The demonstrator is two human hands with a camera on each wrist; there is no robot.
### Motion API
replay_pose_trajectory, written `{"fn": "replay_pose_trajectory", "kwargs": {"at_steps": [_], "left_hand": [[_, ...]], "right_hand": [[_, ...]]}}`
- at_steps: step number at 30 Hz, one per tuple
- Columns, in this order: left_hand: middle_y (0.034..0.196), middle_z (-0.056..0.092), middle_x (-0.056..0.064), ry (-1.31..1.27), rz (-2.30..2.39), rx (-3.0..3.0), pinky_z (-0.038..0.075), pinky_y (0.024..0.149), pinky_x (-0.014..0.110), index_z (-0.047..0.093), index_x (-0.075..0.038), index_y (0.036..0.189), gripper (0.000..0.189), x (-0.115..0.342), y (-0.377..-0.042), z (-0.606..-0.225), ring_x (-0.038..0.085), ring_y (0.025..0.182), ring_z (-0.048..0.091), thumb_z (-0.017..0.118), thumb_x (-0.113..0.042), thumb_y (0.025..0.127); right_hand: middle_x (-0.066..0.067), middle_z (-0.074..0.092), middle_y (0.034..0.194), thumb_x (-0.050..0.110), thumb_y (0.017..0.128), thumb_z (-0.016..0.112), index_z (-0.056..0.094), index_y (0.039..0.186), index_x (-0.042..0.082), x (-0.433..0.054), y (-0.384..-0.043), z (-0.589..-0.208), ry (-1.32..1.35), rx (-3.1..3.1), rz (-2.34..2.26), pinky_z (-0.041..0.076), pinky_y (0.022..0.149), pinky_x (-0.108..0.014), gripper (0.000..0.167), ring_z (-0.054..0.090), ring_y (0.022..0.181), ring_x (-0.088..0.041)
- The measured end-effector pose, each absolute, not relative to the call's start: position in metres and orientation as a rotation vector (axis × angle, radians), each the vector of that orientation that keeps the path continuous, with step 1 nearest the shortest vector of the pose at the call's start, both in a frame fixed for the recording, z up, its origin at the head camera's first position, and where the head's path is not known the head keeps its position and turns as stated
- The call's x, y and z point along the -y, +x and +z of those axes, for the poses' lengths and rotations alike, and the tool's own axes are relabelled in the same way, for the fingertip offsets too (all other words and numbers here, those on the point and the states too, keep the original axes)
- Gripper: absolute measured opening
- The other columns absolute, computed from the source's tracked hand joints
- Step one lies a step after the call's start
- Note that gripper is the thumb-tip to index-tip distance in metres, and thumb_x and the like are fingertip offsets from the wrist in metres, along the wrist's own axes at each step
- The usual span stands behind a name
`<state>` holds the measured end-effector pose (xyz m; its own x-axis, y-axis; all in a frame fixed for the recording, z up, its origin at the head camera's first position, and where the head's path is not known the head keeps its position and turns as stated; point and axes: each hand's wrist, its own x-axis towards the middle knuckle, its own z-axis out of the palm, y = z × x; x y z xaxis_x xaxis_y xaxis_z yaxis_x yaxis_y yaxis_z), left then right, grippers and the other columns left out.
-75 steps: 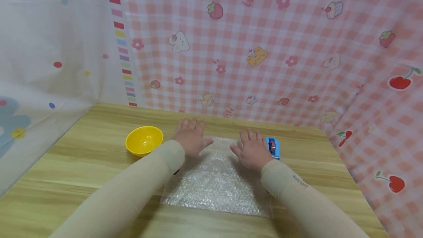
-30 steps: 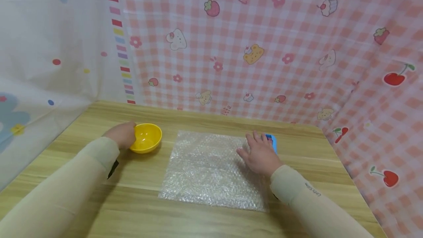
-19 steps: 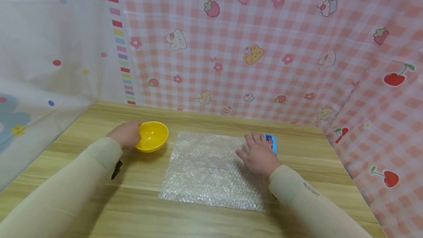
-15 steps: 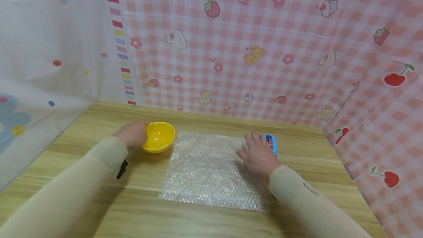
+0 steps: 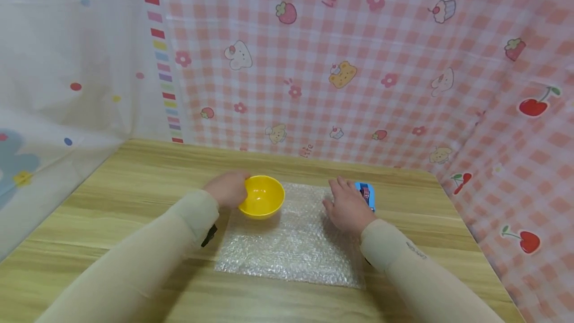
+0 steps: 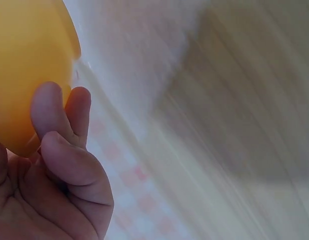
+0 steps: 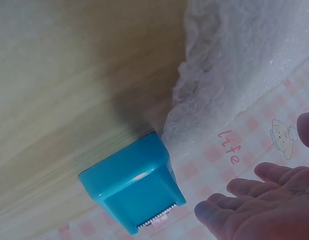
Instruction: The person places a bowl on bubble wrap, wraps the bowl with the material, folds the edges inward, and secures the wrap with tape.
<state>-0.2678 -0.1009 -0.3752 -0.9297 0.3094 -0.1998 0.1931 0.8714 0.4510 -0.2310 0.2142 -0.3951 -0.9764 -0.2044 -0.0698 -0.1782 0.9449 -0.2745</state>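
Observation:
My left hand grips a yellow bowl by its left side, over the left part of a sheet of bubble wrap. In the left wrist view the curled fingers press against the outside of the bowl. At the right part of the bubble wrap, my right hand has its fingers extended and holds nothing. Close beside it stands a blue tape dispenser, seen in the right wrist view with its toothed cutter; that dispenser is apart from the fingertips there.
The wooden table carries all of these things. Behind it hangs a pink checked curtain, which also covers the right side. A white curtain lines the left.
My left hand left the bubble wrap, took hold of the yellow bowl and carried it rightward from the table's left over the sheet. The right hand has stayed nearly in place.

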Motion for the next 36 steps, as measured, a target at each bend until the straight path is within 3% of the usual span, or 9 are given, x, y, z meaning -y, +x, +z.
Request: {"fn": "replay_pose_trajectory", "kwargs": {"at_steps": [6, 13, 18, 26, 29, 36], "left_hand": [[0.140, 0.067, 0.017, 0.430, 0.629, -2.766, 0.054, 0.103, 0.044, 0.055, 0.002, 0.148, 0.054, 0.069, -0.262, -0.379, 0.025, 0.106, 0.062, 0.053, 0.000, 0.094], [0.129, 0.071, 0.009, 0.451, 0.584, -2.731, 0.055, 0.099, 0.040, 0.058, -0.002, 0.146, 0.049, 0.042, -0.261, -0.389, 0.021, 0.099, 0.062, 0.056, -0.003, 0.097], [0.112, 0.072, 0.004, 0.433, 0.585, -2.724, 0.055, 0.095, 0.038, 0.064, -0.006, 0.136, 0.038, 0.031, -0.259, -0.395, 0.020, 0.092, 0.062, 0.059, -0.005, 0.099], [0.132, 0.070, 0.008, 0.381, 0.674, -2.698, 0.053, 0.107, 0.043, 0.058, -0.006, 0.147, 0.047, 0.025, -0.251, -0.390, 0.022, 0.101, 0.061, 0.057, -0.006, 0.100], [0.129, 0.071, 0.009, 0.392, 0.672, -2.692, 0.054, 0.106, 0.043, 0.058, -0.005, 0.145, 0.045, 0.023, -0.248, -0.388, 0.022, 0.101, 0.062, 0.055, -0.005, 0.100], [0.147, 0.064, 0.009, 0.347, 0.621, -2.691, 0.045, 0.120, 0.047, 0.056, -0.008, 0.151, 0.048, 0.023, -0.246, -0.391, 0.021, 0.119, 0.062, 0.056, -0.007, 0.102]], "right_hand": [[-0.023, 0.025, 0.173, 0.031, 0.112, 0.048, 0.029, 0.164, 0.000, -0.214, -0.244, -0.400, -0.263, -2.965, -0.433, 0.019, 0.130, -0.060, 0.064, 0.018, 0.161, -0.045], [-0.016, 0.025, 0.175, 0.031, 0.111, 0.050, 0.028, 0.167, 0.008, -0.209, -0.255, -0.396, -0.152, -2.888, -0.466, 0.017, 0.131, -0.059, 0.064, 0.019, 0.163, -0.038], [-0.011, 0.025, 0.175, 0.033, 0.112, 0.047, 0.027, 0.168, 0.013, -0.205, -0.259, -0.392, -0.077, -2.810, -0.530, 0.018, 0.131, -0.059, 0.062, 0.020, 0.164, -0.034], [-0.016, 0.037, 0.170, 0.029, 0.112, 0.048, 0.031, 0.165, 0.010, -0.208, -0.264, -0.395, -0.076, -2.767, -0.418, 0.024, 0.129, -0.060, 0.059, 0.032, 0.158, -0.038], [-0.017, 0.040, 0.168, 0.027, 0.110, 0.050, 0.035, 0.164, 0.008, -0.210, -0.266, -0.398, -0.098, -2.776, -0.344, 0.022, 0.130, -0.060, 0.059, 0.033, 0.157, -0.040], [-0.017, 0.042, 0.167, 0.022, 0.106, 0.053, 0.042, 0.159, 0.005, -0.211, -0.274, -0.404, -0.188, -2.812, -0.187, 0.011, 0.131, -0.065, 0.057, 0.029, 0.157, -0.047]]}}
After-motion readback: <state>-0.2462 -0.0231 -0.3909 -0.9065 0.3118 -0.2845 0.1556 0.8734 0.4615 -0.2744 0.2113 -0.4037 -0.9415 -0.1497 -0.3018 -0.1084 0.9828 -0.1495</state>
